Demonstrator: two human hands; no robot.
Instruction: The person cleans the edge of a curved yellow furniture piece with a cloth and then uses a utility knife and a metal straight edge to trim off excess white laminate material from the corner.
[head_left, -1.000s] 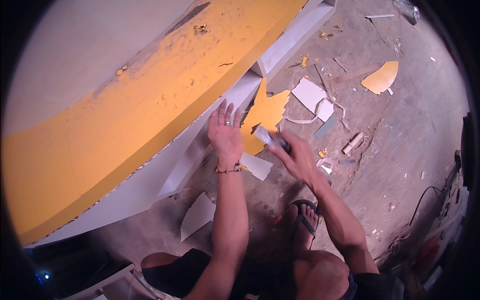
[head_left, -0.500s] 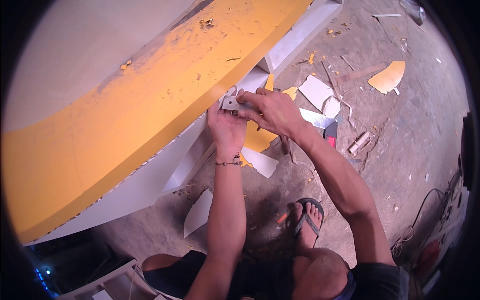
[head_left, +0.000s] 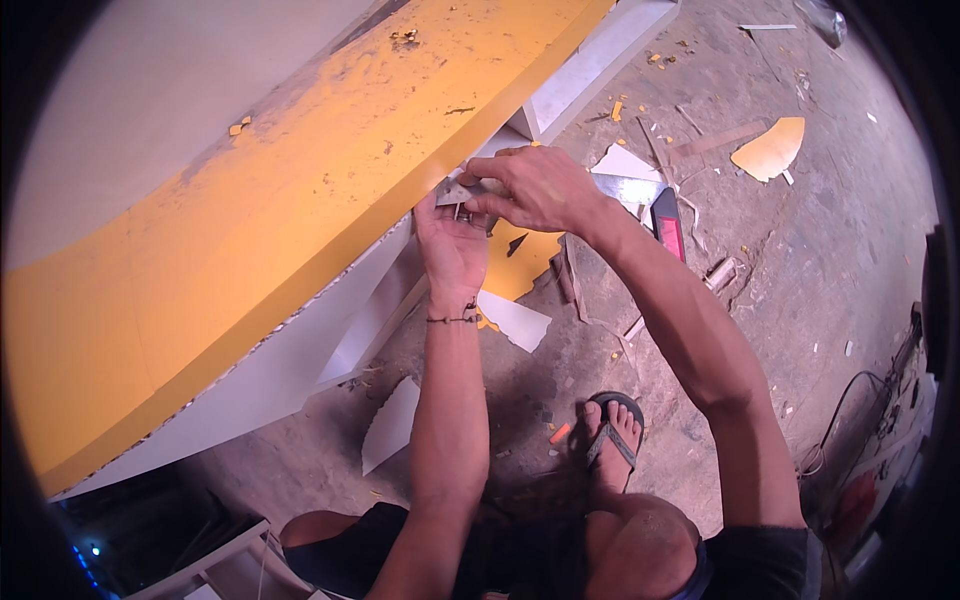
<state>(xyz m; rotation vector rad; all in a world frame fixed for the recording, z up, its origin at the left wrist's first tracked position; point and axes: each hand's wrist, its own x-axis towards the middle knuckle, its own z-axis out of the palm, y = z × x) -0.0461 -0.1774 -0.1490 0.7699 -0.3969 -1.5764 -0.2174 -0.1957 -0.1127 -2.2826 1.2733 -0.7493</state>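
A hand saw (head_left: 629, 188), with a pale metal blade and a black and red handle, lies across both my hands at the edge of a large curved yellow panel (head_left: 250, 210). My right hand (head_left: 545, 190) pinches the blade near its narrow tip, palm down. Its handle sticks out to the right, past my wrist. My left hand (head_left: 453, 245), palm up, is against the panel's lower edge. Its fingers curl around the blade tip from below and are partly hidden by the blade. Under the yellow panel is a white board (head_left: 290, 385).
White offcuts (head_left: 515, 320), a yellow curved piece (head_left: 770, 150) and thin strips litter the concrete floor. A yellow sheet scrap (head_left: 522, 268) lies beneath my hands. My sandalled foot (head_left: 613, 440) stands at the lower middle. A dark cable (head_left: 835, 415) runs at the right.
The saw has turned, its handle end swinging away from me. My right hand has shifted slightly up and left, with the elbow farther out. My left hand stays by the panel edge.
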